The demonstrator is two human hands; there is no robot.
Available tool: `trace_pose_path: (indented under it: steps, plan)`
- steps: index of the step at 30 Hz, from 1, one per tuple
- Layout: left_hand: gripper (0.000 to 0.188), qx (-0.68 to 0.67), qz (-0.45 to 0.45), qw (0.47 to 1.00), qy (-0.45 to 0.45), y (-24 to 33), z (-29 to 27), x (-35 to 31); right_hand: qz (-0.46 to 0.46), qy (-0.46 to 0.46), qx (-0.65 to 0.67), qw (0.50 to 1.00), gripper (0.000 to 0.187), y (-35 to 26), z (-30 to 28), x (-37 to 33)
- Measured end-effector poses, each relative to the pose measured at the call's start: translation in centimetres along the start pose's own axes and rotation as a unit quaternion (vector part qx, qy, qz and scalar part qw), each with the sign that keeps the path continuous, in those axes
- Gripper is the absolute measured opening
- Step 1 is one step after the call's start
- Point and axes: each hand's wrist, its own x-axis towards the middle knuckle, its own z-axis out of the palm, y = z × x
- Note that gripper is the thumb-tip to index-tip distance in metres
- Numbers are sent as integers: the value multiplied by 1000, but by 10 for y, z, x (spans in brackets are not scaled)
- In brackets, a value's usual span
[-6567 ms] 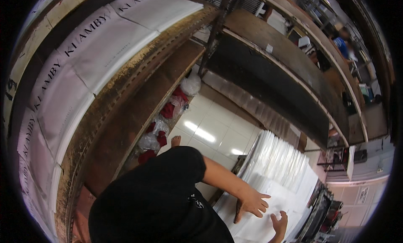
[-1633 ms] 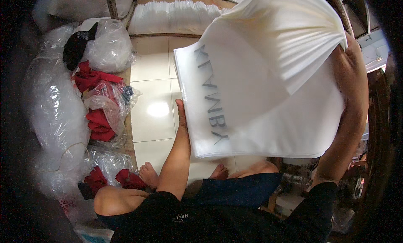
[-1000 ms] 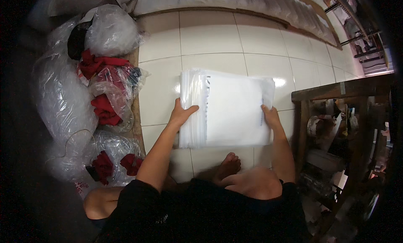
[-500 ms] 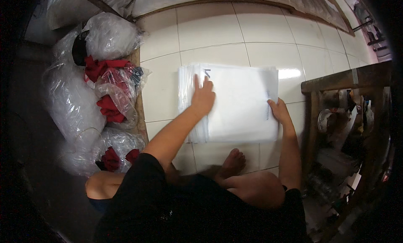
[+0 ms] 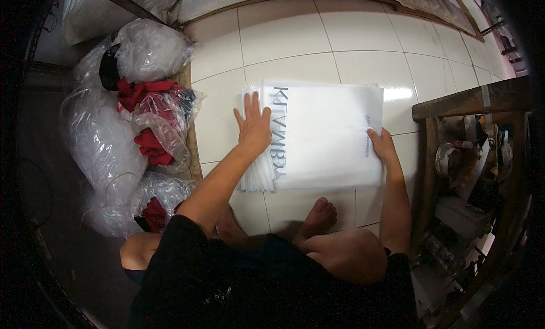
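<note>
A stack of white, semi-clear plastic bags [image 5: 326, 136] with dark lettering lies on the tiled floor in front of me. Its left edges are fanned out in layers. My left hand [image 5: 254, 124] rests flat on that fanned left side, fingers spread and pointing away from me. At the right edge, my right hand [image 5: 382, 145] grips the stack of bags, thumb on top and the other fingers out of sight beneath.
Clear plastic sacks [image 5: 102, 138], some with red cloth [image 5: 153, 147], are heaped along the left. On the right stands a wooden rack [image 5: 471, 104] crowded with assorted items. My bare foot [image 5: 321, 215] is just below the stack on the tiles [image 5: 286, 30].
My left hand has slid left across the stack, and more of the top bag's lettering shows. The top bags have shifted slightly right, with my right hand still at their edge.
</note>
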Motion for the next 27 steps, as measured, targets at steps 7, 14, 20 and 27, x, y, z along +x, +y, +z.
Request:
trace_pose_path:
  steps: [7,14,20,27]
  plan:
    - [119,-352,-322,876,-73,-31,32,10,55,-6,53,997,38,-23,0,-11]
    - [101,-377,-243,882,-143,-16,22,25,64,7,151,986,45,-20,-13,-21]
    - [93,-397,-177,893,-116,19,13,31,60,-20,81,995,48,-29,-34,-24]
    - [77,-582,-191,768,-187,22,9,31,31,19,25,999,48,-4,-51,-28]
